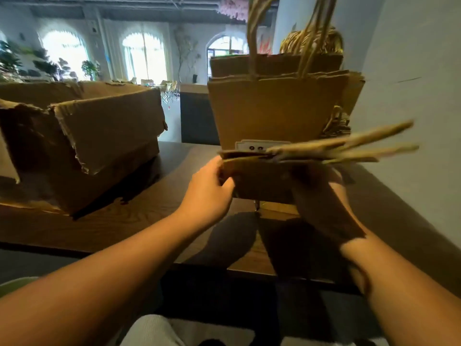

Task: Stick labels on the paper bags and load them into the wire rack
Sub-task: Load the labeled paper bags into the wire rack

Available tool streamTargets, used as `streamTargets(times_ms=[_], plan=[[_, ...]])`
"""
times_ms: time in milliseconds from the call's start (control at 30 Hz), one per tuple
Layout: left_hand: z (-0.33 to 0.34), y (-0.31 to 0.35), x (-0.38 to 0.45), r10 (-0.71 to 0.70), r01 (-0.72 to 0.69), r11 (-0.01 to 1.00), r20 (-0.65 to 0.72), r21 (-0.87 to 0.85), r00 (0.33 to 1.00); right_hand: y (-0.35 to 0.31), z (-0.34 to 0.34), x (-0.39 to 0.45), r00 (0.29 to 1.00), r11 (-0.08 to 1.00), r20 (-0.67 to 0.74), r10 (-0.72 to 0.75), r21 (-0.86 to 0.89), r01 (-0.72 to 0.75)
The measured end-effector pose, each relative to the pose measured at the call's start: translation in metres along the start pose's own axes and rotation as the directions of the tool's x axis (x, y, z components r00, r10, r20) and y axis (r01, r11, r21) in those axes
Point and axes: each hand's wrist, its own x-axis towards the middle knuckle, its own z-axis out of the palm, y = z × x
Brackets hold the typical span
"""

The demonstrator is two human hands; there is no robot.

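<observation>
A flat brown paper bag (259, 178) is held between both hands above the dark wooden table (139, 216), its twisted handles (349, 146) pointing right and blurred. My left hand (212, 188) grips its left edge. My right hand (321, 196), in shadow, grips its right side. Just behind it stands a row of upright paper bags (279, 108) with handles up. The front one carries a white label (259, 145) low on its face, partly hidden by the held bag. The wire rack itself is hidden; only a small metal piece (257, 204) shows under the held bag.
A torn open cardboard box (99, 136) stands on the table at the left. A white wall (411, 96) runs close along the right. Beyond the table lie a large room with arched windows (144, 53) and plants.
</observation>
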Motion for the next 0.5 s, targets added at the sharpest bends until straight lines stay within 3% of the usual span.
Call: streamTargets(times_ms=[67, 167, 300, 433, 500], plan=[[0.010, 0.010, 0.010, 0.032, -0.030, 0.997, 0.022, -0.070, 0.999, 0.003, -0.021, 0.010, 0.991, 0.994, -0.129, 0.027, -0.103, -0.040], [0.033, 0.020, 0.026, 0.005, -0.004, 1.000, 0.072, -0.012, 0.997, 0.009, -0.045, 0.024, 0.959, 0.974, -0.281, 0.038, -0.203, -0.097], [0.056, 0.020, 0.034, -0.033, 0.019, 0.987, 0.090, 0.158, 0.995, 0.014, -0.063, 0.029, 0.944, 0.982, -0.330, 0.003, -0.178, -0.066], [0.065, 0.012, 0.038, -0.071, 0.064, 0.994, 0.092, 0.085, 0.993, 0.020, -0.063, 0.030, 0.966, 0.988, -0.258, 0.026, -0.138, -0.063], [0.069, 0.007, 0.040, -0.089, 0.084, 0.995, 0.087, 0.061, 0.992, 0.031, -0.059, 0.035, 0.956, 0.986, -0.294, -0.019, -0.166, -0.032]])
